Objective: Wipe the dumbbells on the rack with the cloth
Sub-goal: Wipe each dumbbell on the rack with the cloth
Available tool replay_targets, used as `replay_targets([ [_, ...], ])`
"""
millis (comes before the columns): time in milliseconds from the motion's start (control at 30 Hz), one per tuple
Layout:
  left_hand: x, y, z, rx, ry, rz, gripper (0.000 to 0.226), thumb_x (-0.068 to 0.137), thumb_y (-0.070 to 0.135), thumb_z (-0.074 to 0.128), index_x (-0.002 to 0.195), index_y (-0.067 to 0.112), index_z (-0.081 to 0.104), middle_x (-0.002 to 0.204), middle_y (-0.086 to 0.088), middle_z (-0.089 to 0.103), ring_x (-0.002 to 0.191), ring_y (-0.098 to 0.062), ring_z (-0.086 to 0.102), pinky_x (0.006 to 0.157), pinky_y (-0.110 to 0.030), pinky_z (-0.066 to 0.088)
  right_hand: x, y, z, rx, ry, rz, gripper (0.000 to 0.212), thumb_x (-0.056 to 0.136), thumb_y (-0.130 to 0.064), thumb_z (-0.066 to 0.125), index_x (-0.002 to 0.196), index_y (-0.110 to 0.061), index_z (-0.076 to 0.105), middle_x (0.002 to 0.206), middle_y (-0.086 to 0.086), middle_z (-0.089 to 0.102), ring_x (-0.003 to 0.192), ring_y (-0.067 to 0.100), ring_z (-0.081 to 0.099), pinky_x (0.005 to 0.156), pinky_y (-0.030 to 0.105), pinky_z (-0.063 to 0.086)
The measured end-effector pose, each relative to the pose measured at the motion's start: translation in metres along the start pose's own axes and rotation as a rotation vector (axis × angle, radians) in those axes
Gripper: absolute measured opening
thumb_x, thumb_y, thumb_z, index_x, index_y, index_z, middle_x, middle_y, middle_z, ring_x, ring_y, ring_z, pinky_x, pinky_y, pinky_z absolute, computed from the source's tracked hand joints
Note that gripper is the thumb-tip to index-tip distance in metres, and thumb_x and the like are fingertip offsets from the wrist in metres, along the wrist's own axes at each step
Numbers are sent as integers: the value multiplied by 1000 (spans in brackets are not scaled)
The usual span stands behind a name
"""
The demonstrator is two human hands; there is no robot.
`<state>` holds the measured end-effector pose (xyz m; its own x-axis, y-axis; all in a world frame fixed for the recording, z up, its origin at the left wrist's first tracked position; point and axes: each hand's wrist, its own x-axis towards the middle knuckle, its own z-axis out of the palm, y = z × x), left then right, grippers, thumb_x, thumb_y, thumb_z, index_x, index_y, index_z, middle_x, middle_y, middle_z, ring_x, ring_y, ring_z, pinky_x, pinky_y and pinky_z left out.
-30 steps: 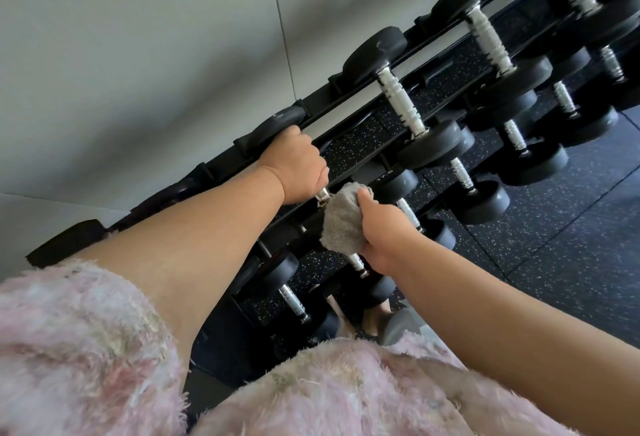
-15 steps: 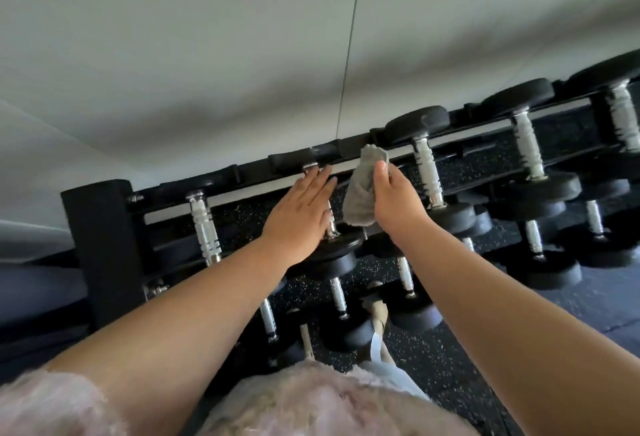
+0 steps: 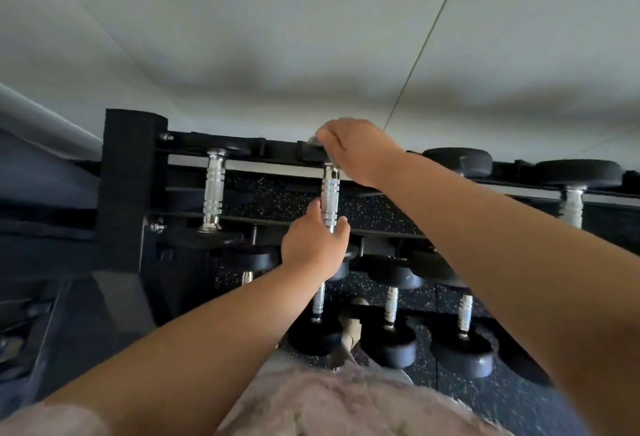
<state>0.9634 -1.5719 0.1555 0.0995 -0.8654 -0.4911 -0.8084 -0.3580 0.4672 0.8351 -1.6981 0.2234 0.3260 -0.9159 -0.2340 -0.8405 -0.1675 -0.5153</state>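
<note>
Left hand [image 3: 313,245] is wrapped round the chrome dumbbell [image 3: 330,200] handle on the rack [image 3: 128,189]; at 12 o'clock, right hand [image 3: 356,149] presses the grey cloth [image 3: 314,140] onto its far head.

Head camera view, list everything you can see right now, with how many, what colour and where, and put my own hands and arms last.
Dumbbells: at least seven in view, black ends with silver handles, top tier and lower tier of the rack.
Rack: one, black, along the wall, its end post at left.
Cloth: one, grey, mostly hidden under the right hand, on the far end of the second top-tier dumbbell.
Wall: pale grey, behind the rack.
Floor: black, speckled, under the rack.
Fuzzy garment: pink, bottom edge.
Left hand: grips the silver handle of that dumbbell.
Right hand: holds the cloth on its far end.
Forearms: two, bare.
</note>
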Motion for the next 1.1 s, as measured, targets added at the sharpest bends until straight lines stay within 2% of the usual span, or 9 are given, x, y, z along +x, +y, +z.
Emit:
replay_targets([
  [133,9,5,-1,-58,-59,-96,53,94,67,45,125,27,59,102,5,69,96,-24,67,85,-42,57,1,8,1,-67,-33,-125,40,107,-54,36,122,-30,64,97,-11,65,88,12,62,75,32,48],
  [233,12,5,-2,-79,-58,-123,45,95,68,48,115,31,62,95,10,68,92,-21,67,80,-38,56,-8,29,-2,-46,-51,-9,40,107,-56,35,103,-27,61,82,-6,65,71,13,64,61,28,47],
  [367,10,4,0,-93,-38,-119,35,99,61,52,116,33,64,91,13,68,85,-16,66,74,-35,54,-11,39,-8,-101,-101,106,48,110,-52,25,99,-21,59,75,5,66,66,21,66,63,32,57],
  [533,9,7,0,-42,-10,-116,30,101,56,50,113,32,64,86,12,67,76,-11,62,64,-33,48,14,-5,-7,-19,-55,-93,48,110,-50,33,97,-21,68,76,-7,68,69,8,66,70,26,55],
  [667,9,7,-1,-42,-8,-124,28,101,56,51,109,32,63,83,12,66,75,-11,63,61,-32,45,39,-21,-2,-143,-167,-168,46,107,-56,37,98,-22,67,79,-8,68,71,9,64,60,25,47],
  [767,9,6,0,-54,-3,-122,27,101,56,52,106,32,63,82,11,66,73,-11,62,59,-31,45,34,2,-7,-73,-223,-90,43,100,-64,48,100,-25,67,86,-7,69,78,11,67,68,29,57],
  [833,10,4,1,-63,4,-120,27,100,56,53,104,32,63,82,11,67,74,-11,63,62,-32,49,23,23,-13,-1,-224,12,46,97,-69,49,103,-27,67,84,-7,71,73,11,70,64,29,60],
  [933,11,4,3,-73,7,-120,25,99,56,53,104,33,63,81,11,67,74,-13,64,64,-32,52,12,36,-17,-52,-215,63,52,98,-71,45,99,-24,66,78,-3,70,64,13,65,57,27,53],
  [1100,11,2,3,-73,10,-118,24,99,55,53,103,34,63,80,11,67,74,-13,65,65,-33,53,37,-4,-4,-125,-201,-129,48,99,-65,50,89,-24,72,77,-8,70,73,11,67,68,31,55],
])
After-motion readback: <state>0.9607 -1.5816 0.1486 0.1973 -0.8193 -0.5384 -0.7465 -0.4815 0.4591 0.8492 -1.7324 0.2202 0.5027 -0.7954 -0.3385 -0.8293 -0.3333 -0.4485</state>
